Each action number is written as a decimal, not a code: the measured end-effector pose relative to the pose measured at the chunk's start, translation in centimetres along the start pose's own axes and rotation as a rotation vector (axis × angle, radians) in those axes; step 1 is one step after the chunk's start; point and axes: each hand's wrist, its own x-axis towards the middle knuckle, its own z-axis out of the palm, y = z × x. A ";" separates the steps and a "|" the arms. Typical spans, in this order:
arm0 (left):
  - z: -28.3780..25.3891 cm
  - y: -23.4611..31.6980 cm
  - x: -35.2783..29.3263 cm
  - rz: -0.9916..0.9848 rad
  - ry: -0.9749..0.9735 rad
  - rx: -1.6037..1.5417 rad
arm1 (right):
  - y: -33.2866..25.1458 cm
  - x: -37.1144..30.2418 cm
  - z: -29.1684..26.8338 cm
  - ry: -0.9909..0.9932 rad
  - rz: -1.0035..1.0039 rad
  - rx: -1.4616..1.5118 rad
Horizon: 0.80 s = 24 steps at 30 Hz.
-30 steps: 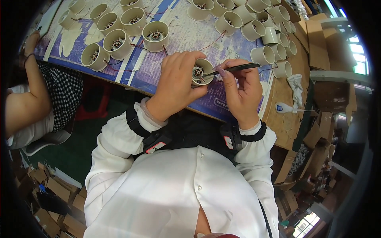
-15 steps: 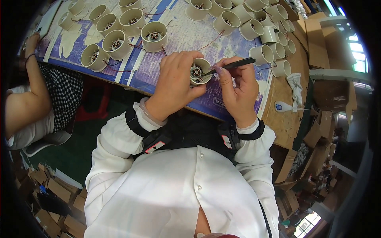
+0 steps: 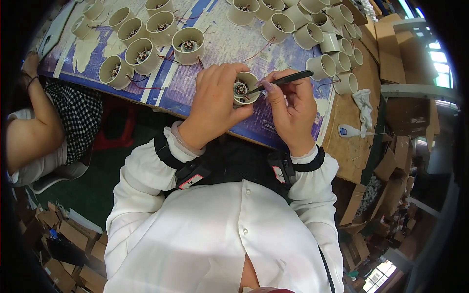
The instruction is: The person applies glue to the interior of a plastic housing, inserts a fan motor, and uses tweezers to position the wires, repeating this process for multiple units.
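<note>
My left hand is wrapped round a cream plastic cup-shaped housing and tilts its open top toward me. Inside sits a small round motor part with copper-coloured windings. Between the thumb and fingers of my right hand is a pair of black tweezers. Their tips reach into the housing beside the motor part; whether they grip anything is too small to tell. Just beyond my left hand stands another cream housing with a similar part inside.
Several cream housings with wires stand at the far left, and more crowd the far right. A white squeeze bottle and a white cloth lie on the table's right part. Another person's arm is at the left; cardboard boxes surround the floor.
My hands, the tweezers and the held housing stay nearly in place. The other person's hand at the left has shifted slightly toward the lower left.
</note>
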 end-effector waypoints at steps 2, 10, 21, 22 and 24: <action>0.0 0.0 0.0 0.000 0.000 0.000 | 0.0 0.0 0.0 -0.006 -0.016 -0.026; 0.2 0.3 -0.2 -0.018 0.022 0.029 | 0.0 -0.6 0.2 0.052 -0.023 -0.047; 0.2 0.4 -0.2 -0.014 0.039 0.045 | 0.0 -0.7 -0.1 0.111 -0.224 -0.050; 0.2 0.4 -0.2 -0.015 0.039 0.045 | -0.1 -0.7 -0.1 0.147 -0.212 0.000; 0.2 0.4 -0.3 -0.021 0.033 0.043 | -0.1 -1.0 -0.4 0.085 -0.217 -0.037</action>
